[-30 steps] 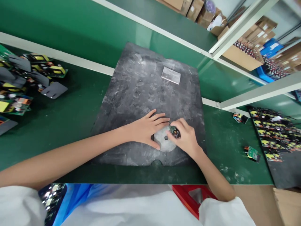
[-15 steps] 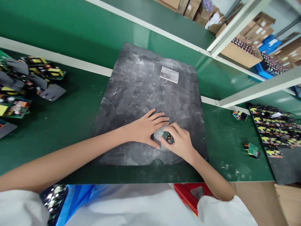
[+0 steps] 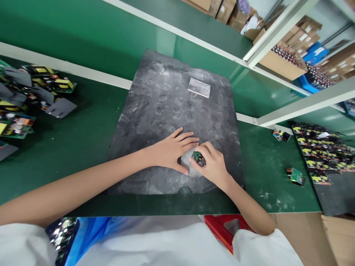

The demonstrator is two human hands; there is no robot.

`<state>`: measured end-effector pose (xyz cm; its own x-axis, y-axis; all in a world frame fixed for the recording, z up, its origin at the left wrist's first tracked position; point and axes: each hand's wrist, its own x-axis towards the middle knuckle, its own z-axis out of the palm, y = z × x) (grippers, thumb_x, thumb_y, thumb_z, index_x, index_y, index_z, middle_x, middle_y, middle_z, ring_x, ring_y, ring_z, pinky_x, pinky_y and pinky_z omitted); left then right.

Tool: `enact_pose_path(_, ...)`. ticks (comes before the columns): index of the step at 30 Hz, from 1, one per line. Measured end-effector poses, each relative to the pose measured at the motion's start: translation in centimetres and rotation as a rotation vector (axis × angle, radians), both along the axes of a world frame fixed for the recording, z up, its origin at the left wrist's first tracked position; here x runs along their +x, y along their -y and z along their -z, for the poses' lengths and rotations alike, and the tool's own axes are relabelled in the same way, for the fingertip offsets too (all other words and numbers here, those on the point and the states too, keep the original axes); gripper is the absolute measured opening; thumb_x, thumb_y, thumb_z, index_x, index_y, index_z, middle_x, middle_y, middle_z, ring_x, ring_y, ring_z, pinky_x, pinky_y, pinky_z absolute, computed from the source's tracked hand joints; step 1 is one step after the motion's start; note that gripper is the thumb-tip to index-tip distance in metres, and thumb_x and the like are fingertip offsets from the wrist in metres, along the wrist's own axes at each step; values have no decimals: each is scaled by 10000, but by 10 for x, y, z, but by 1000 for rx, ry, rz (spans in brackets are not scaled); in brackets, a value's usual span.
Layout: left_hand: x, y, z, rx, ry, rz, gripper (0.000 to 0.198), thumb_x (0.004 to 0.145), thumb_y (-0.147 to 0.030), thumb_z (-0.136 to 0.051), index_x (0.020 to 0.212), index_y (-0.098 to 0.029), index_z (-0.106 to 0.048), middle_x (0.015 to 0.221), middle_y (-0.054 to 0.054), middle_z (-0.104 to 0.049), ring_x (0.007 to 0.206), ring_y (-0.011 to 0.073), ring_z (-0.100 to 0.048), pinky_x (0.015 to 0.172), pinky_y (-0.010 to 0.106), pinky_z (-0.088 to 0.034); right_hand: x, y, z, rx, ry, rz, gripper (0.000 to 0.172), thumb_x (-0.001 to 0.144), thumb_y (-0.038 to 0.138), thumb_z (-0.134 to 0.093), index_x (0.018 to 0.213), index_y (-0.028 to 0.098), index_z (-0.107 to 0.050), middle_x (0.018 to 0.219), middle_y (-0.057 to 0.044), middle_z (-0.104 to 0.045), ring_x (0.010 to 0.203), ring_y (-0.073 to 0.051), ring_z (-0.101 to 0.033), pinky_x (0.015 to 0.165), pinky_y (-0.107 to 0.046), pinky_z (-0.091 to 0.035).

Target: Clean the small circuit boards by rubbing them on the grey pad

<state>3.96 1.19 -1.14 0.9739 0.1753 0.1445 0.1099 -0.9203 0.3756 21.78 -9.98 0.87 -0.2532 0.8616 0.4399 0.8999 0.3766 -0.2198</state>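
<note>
My right hand [image 3: 214, 164] has its thumb and fingers closed around a small green circuit board [image 3: 197, 157] with dark components on it. Its fingers hide part of the board. Under the board lies a round grey disc [image 3: 189, 170], partly covered by both hands. My left hand [image 3: 171, 150] rests flat with spread fingers on the left side of this disc, apart from the board. Both hands are over the front part of a worn black mat [image 3: 172, 111]. Farther back on the mat sits a small silvery rectangular block [image 3: 199, 87].
Circuit boards with yellow parts and grey plates [image 3: 61, 107] are piled at the left. To the right are two loose boards [image 3: 296, 176] and a black tray [image 3: 337, 192] with several rows of boards. A white frame post [image 3: 294, 105] crosses the right side.
The circuit board has shifted and turned very slightly in my right hand, showing a little more of it. My left hand stays in place. The view has moved a touch.
</note>
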Motion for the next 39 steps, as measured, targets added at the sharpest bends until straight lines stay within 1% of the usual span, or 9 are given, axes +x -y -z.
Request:
enact_pose_path(4,0,0,0,-14,4,-3,975,775,-782,-501,1482,-130,-335,1530,122,-353,1438,340,-235,1187,511,1,-2,2,1,-25,-13,-67,224,918,411,-514,880,194,-555,815,-32,-581,615,-109,-571,535,-218,-444)
enact_pose_path(11,0,0,0,-18,4,-8,989,771,-779,-511,1483,-118,-330,1532,124,-347,1441,334,-230,1187,511,-3,-2,1,2,-48,-47,-38,215,915,403,-519,901,194,-562,818,-33,-573,640,-119,-581,562,-225,-460)
enact_pose_path(17,1,0,0,-14,-4,-6,954,772,-767,-525,1463,-126,-373,1527,123,-358,1439,344,-230,1184,524,-2,-3,1,1,-74,-75,-35,205,910,395,-520,917,195,-565,846,-39,-567,705,-137,-608,594,-230,-480)
enact_pose_path(22,1,0,0,-19,21,-10,942,759,-755,-555,1449,-133,-399,1513,128,-381,1424,357,-260,1182,530,-36,-2,2,1,-98,-75,-30,198,906,395,-525,925,201,-561,868,-45,-569,736,-141,-620,618,-235,-494)
enact_pose_path(28,2,1,0,-26,22,-5,925,765,-743,-561,1448,-139,-401,1511,131,-383,1425,361,-257,1180,531,-37,2,2,-1,-127,-65,-66,193,903,392,-534,928,202,-554,866,-44,-572,726,-141,-616,590,-234,-483)
enact_pose_path(33,2,1,1,-21,29,1,922,770,-744,-554,1449,-140,-398,1512,129,-382,1428,362,-252,1182,527,-16,3,1,-2,-115,-57,-83,209,916,406,-516,913,199,-542,850,-43,-568,688,-125,-599,563,-221,-465)
enact_pose_path(39,2,2,0,-14,24,-7,926,770,-738,-561,1441,-118,-409,1501,136,-398,1421,362,-263,1179,539,-33,3,0,0,-104,-64,-87,216,921,418,-498,906,205,-533,834,-35,-556,673,-124,-586,545,-224,-457)
